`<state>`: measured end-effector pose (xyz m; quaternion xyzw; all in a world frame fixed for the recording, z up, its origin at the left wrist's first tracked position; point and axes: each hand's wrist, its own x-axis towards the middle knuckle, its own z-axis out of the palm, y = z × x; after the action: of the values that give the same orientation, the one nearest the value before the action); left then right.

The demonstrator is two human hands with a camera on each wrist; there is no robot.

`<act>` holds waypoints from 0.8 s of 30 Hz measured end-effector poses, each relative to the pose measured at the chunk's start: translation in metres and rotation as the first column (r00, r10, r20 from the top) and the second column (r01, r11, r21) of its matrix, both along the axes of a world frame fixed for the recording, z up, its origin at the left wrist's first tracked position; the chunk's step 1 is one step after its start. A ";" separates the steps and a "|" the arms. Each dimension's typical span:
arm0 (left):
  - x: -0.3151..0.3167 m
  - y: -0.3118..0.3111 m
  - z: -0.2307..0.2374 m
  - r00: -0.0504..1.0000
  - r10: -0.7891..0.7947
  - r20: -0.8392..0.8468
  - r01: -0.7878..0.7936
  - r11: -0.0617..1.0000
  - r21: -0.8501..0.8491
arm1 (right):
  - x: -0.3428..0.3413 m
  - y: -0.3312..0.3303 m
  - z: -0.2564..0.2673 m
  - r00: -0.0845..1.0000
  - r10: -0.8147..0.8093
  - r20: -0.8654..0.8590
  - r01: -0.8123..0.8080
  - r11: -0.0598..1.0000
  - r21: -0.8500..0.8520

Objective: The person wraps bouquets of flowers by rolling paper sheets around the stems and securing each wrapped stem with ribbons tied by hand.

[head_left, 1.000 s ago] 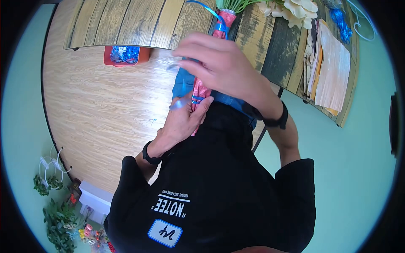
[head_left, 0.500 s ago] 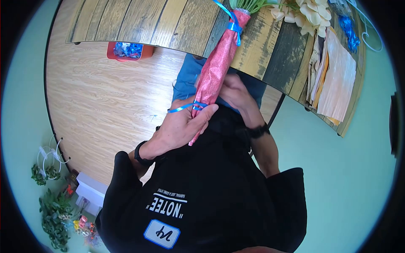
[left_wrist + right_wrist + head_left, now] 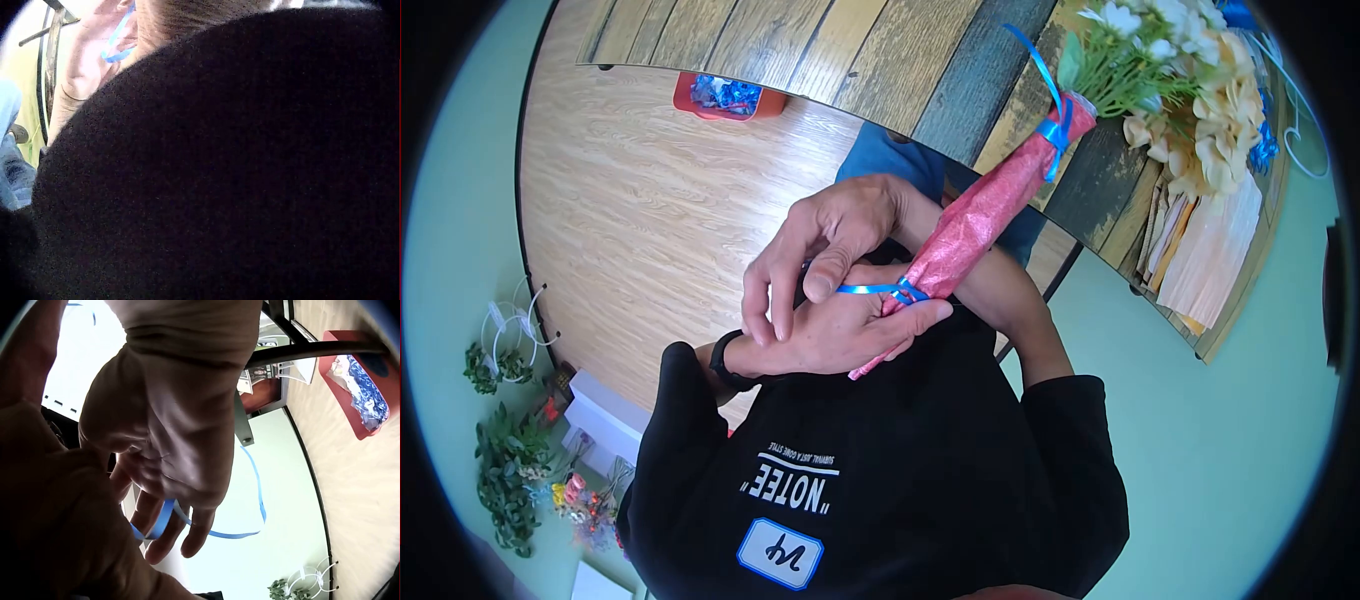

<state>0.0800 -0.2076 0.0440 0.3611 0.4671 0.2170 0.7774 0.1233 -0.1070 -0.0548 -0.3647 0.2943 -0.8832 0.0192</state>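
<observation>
My left hand (image 3: 825, 330) grips the narrow lower end of a bouquet wrapped in pink paper (image 3: 980, 220), its thumb lying along the wrap. White and cream flowers (image 3: 1210, 140) top the bouquet, which slants up over the table edge. One blue ribbon (image 3: 1055, 135) is tied near the top, another round the lower part. From that lower tie, a loose blue ribbon (image 3: 863, 289) runs to my right hand (image 3: 830, 230), crossed over the left and pinching it. In the right wrist view the ribbon (image 3: 234, 535) loops past the curled fingers. Dark cloth (image 3: 219, 169) hides most of the left wrist view.
The wooden-plank table (image 3: 870, 70) spans the top. A stack of wrapping papers (image 3: 1215, 245) lies at its right end. Under the table edge stands a red bin (image 3: 772, 104) with blue scraps. Green plants (image 3: 505, 490) and a white box (image 3: 605, 415) stand at lower left.
The bouquet has swung to the right and its flowers have come into fuller view. My right hand has moved from behind the wrap to across my left hand, at the loose ribbon.
</observation>
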 end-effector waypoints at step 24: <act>-0.005 0.013 0.000 0.994 -0.049 0.094 0.048 0.999 0.012 | 0.053 0.037 -0.017 0.888 -0.104 0.449 0.022 0.983 0.184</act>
<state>0.0752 -0.1945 0.0435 0.3656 0.4198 0.2170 0.8019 0.1768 -0.0696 -0.0715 -0.1343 0.3690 -0.9152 0.0908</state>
